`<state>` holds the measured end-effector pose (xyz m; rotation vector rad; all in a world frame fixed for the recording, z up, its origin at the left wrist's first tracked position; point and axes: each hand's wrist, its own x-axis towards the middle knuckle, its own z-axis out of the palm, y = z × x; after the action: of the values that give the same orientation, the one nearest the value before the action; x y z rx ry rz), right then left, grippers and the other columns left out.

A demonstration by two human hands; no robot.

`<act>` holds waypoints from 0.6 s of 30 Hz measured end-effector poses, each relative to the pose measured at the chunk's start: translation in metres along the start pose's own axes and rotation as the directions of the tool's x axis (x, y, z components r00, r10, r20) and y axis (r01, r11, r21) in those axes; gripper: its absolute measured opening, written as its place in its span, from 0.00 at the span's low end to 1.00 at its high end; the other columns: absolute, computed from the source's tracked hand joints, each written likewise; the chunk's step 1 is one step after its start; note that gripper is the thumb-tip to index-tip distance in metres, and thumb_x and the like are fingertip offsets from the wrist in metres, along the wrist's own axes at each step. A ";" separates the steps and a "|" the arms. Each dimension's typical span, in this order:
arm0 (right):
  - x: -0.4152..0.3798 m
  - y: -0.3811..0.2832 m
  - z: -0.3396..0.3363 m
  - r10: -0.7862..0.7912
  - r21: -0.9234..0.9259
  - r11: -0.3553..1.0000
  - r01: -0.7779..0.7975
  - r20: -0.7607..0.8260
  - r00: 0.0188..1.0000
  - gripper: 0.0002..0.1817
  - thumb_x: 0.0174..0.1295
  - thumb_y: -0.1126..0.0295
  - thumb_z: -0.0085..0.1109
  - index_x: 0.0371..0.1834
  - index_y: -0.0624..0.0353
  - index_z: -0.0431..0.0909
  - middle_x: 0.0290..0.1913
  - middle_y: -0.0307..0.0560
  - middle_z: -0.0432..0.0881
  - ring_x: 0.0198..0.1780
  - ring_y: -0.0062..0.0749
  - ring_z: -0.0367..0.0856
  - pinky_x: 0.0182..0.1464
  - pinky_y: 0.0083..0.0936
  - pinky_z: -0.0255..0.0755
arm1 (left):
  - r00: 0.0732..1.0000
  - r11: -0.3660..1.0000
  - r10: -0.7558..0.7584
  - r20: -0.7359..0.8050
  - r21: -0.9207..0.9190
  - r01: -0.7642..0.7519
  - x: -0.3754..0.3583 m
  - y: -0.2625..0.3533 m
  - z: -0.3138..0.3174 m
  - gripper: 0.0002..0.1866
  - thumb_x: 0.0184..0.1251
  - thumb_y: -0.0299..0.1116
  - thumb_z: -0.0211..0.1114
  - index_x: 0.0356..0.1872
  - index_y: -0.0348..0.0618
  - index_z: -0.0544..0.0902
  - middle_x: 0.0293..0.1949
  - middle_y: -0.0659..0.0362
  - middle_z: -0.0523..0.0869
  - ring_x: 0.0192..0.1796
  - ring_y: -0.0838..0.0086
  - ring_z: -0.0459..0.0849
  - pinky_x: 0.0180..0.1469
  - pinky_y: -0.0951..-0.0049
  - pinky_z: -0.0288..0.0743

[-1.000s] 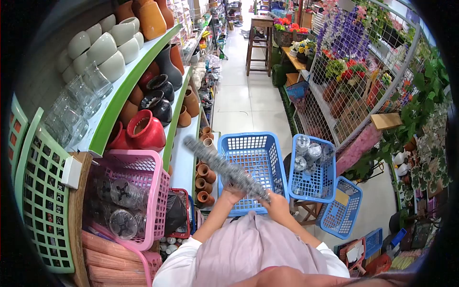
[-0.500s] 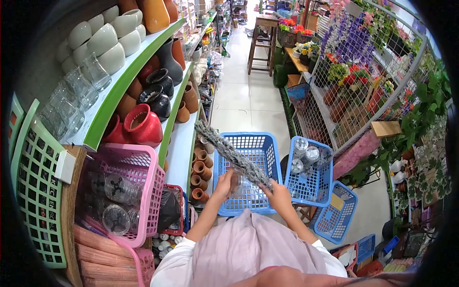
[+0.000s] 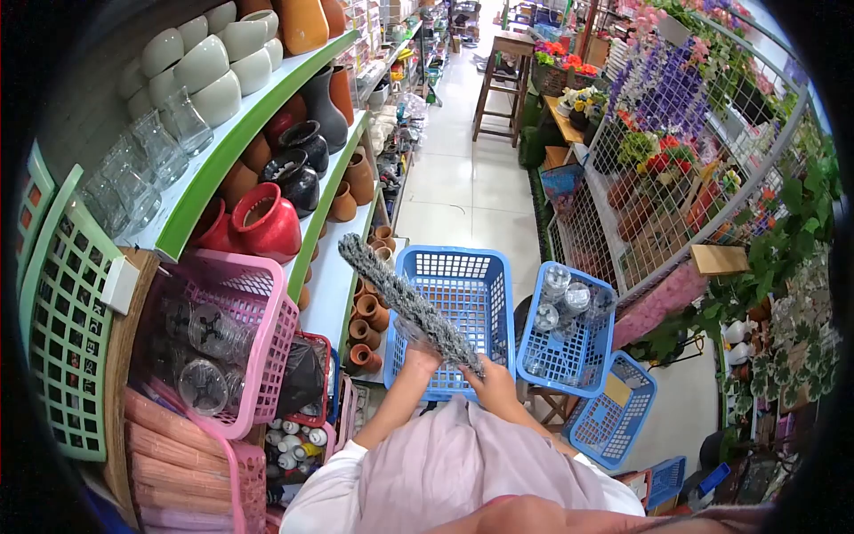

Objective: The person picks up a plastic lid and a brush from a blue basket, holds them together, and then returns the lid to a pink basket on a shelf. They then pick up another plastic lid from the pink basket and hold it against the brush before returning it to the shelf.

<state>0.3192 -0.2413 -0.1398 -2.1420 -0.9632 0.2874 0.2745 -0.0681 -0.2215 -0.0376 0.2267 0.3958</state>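
Observation:
A long grey fluffy duster (image 3: 396,298) slants up and to the left, its lower end in my right hand (image 3: 492,389), whose fingers are closed round it. Just to the left, my left hand (image 3: 420,360) is closed on a clear glass container (image 3: 411,331); the duster covers much of it, so its exact shape cannot be made out. Both hands are over the near part of a blue plastic basket (image 3: 411,267). To the right stands a second blue basket (image 3: 532,334) with several clear glass jars (image 3: 576,298) inside.
On the left, a green-edged shelf (image 3: 200,182) bears white bowls, glass vases and red and black pots. Below it is a pink basket (image 3: 283,334) of clear glassware. Small terracotta pots (image 3: 369,311) sit nearby. A wire rack (image 3: 627,240) of flowers lines the right; a wooden stool (image 3: 498,84) stands ahead.
The duster has shifted left and down, now lying across the glass container. My right hand has moved left and lower, closer to my left hand, which has moved slightly down.

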 end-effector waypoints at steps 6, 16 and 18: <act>0.002 0.023 -0.029 -0.219 -0.087 0.972 0.218 0.005 0.976 0.19 0.55 0.55 0.64 0.38 0.58 0.75 0.28 0.55 0.80 0.29 0.50 0.80 0.29 0.39 0.72 | 1.000 0.996 0.021 0.009 -0.090 -0.020 0.033 -0.013 -0.068 0.16 0.66 0.47 0.50 0.41 0.48 0.79 0.40 0.55 0.82 0.42 0.60 0.79 0.46 0.55 0.74; 0.043 0.059 -0.038 0.259 0.149 0.952 -0.267 0.069 0.963 0.24 0.63 0.51 0.53 0.41 0.66 0.75 0.32 0.64 0.80 0.35 0.57 0.80 0.36 0.40 0.71 | 0.972 0.904 -0.090 -0.216 -0.428 -0.012 -0.024 -0.028 -0.007 0.11 0.61 0.33 0.52 0.34 0.33 0.73 0.24 0.54 0.71 0.26 0.70 0.68 0.28 0.75 0.64; 0.047 0.092 -0.011 0.237 0.014 0.970 -0.243 0.177 0.955 0.26 0.62 0.49 0.53 0.40 0.68 0.73 0.34 0.69 0.80 0.40 0.62 0.79 0.42 0.44 0.71 | 0.972 0.907 -0.041 -0.230 -0.418 -0.060 -0.037 -0.028 -0.018 0.12 0.61 0.34 0.52 0.35 0.32 0.74 0.25 0.54 0.71 0.27 0.70 0.68 0.29 0.75 0.64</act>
<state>0.4068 -0.2529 -0.1941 -2.2295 -0.7852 0.6165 0.2486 -0.1090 -0.2306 -0.5148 0.3717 0.4450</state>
